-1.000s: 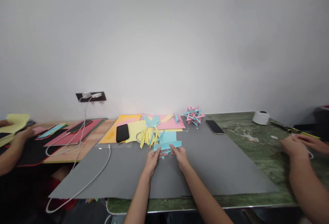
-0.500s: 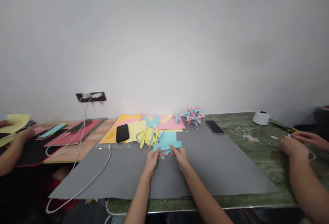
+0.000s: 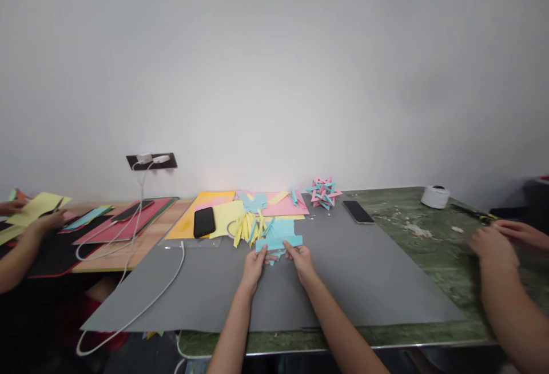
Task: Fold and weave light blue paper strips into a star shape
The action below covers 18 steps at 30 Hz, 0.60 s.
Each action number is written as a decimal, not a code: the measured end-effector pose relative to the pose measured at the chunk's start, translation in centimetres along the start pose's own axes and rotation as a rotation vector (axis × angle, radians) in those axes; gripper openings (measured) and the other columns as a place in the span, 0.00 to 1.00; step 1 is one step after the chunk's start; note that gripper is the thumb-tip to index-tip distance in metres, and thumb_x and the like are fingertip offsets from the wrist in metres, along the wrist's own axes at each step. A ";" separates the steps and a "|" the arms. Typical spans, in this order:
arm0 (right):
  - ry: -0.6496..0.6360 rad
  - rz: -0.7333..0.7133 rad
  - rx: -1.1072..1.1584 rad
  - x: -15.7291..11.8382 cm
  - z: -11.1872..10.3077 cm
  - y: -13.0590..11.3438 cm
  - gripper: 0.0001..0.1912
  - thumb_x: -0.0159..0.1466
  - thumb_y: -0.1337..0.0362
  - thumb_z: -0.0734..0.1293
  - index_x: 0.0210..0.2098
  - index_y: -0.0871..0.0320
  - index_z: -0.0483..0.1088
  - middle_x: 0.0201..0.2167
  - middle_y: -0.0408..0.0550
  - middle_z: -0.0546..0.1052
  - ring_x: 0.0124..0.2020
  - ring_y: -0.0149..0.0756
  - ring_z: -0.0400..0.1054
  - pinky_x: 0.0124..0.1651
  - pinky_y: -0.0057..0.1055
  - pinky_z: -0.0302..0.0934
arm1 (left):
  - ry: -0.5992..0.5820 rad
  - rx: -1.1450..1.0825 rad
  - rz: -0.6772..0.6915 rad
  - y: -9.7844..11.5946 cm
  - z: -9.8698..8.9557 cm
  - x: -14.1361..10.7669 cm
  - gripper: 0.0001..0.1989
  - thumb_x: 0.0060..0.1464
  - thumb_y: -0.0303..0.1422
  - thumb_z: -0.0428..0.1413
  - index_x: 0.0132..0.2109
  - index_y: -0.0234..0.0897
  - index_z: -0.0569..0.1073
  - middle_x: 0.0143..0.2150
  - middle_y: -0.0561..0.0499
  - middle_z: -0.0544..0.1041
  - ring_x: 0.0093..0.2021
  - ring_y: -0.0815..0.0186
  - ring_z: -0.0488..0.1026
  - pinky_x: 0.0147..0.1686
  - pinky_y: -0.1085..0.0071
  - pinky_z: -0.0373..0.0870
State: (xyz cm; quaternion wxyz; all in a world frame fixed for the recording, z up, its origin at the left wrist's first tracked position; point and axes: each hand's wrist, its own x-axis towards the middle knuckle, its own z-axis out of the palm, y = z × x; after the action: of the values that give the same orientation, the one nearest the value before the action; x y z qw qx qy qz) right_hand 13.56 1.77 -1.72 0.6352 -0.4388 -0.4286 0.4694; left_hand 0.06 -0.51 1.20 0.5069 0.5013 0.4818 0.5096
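My left hand (image 3: 255, 265) and my right hand (image 3: 301, 259) both pinch a folded light-blue paper strip (image 3: 278, 243) just above the grey sheet (image 3: 343, 282). More blue paper pieces (image 3: 283, 229) lie right behind it. A bunch of yellow and blue paper strips (image 3: 249, 227) lies just left of them. Behind that are a yellow sheet (image 3: 227, 217), a pink sheet (image 3: 285, 205) and an orange sheet (image 3: 189, 222). A woven pink-and-blue paper model (image 3: 323, 192) stands at the back.
A black phone (image 3: 204, 222) lies on the orange sheet, another phone (image 3: 358, 211) on the grey sheet's far right. A white charging cable (image 3: 141, 305) crosses the left side. A tape roll (image 3: 435, 197) sits back right. Other people's hands (image 3: 493, 245) work at both sides.
My hands and the blue strip have stayed nearly still. The person at the left has shifted the yellow paper rightward; the person at the right has moved their hands slightly.
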 end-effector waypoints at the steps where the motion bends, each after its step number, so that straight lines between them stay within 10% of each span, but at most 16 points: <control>1: -0.002 0.002 0.007 0.0 0.0 -0.1 0.19 0.43 0.51 0.67 0.09 0.60 0.61 0.08 0.39 0.63 0.13 0.25 0.53 0.20 0.25 0.49 | 0.002 -0.002 0.000 0.0 0.0 0.0 0.21 0.40 0.46 0.51 0.29 0.29 0.74 0.26 0.44 0.77 0.30 0.60 0.72 0.27 0.71 0.63; 18: 0.078 0.025 0.045 0.2 -0.1 0.5 0.21 0.46 0.49 0.64 0.11 0.61 0.64 0.11 0.42 0.66 0.16 0.27 0.56 0.24 0.24 0.50 | 0.229 -0.175 0.040 -1.4 -0.4 0.7 0.18 0.38 0.40 0.56 0.33 0.29 0.72 0.29 0.44 0.76 0.28 0.61 0.74 0.18 0.77 0.60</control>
State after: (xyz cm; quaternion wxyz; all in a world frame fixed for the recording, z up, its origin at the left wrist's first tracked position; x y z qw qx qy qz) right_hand 13.60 2.05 -2.24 0.6554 -0.4476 -0.3873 0.4692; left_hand -0.30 0.26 -0.15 0.4802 0.4033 0.4803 0.6132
